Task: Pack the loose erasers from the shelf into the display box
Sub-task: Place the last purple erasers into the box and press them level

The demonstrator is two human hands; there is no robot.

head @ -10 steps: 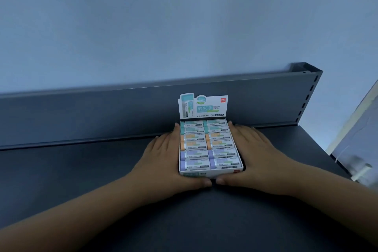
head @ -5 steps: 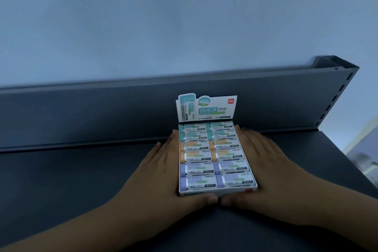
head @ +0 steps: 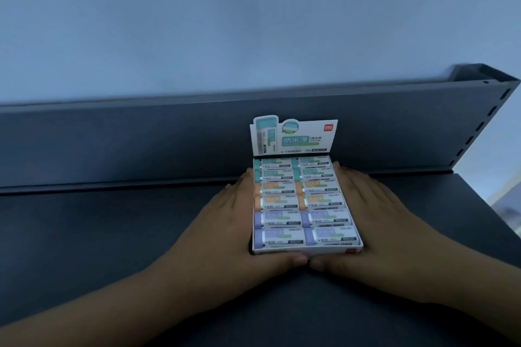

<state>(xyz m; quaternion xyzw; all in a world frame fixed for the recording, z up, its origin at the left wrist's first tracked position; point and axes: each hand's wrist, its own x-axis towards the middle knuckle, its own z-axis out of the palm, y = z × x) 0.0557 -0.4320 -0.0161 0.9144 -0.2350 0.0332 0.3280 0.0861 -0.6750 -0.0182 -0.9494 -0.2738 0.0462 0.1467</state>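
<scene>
Head view, the only one.

- **Location:** The display box (head: 307,249) sits flat on the dark shelf (head: 112,234). It looks full, with erasers (head: 279,201) in two columns.
- **Hands:** My left hand (head: 234,222) and right hand (head: 375,220) lie flat against its long sides. Fingers are straight and pressing, and the thumbs run along the front wall, tips almost meeting.
- **Risks:**
  - Squeezing harder could bow the thin card walls and pop erasers upward.
  - Lifting on side pressure alone could tilt the box and spill the rows.
  - Pushing it back could fold the upright header card (head: 293,136) against the back panel (head: 141,144) close behind.
- **Room:** There is wide open shelf to my left and toward me. There is less to my right, where the shelf edge (head: 479,205) ends.
</scene>
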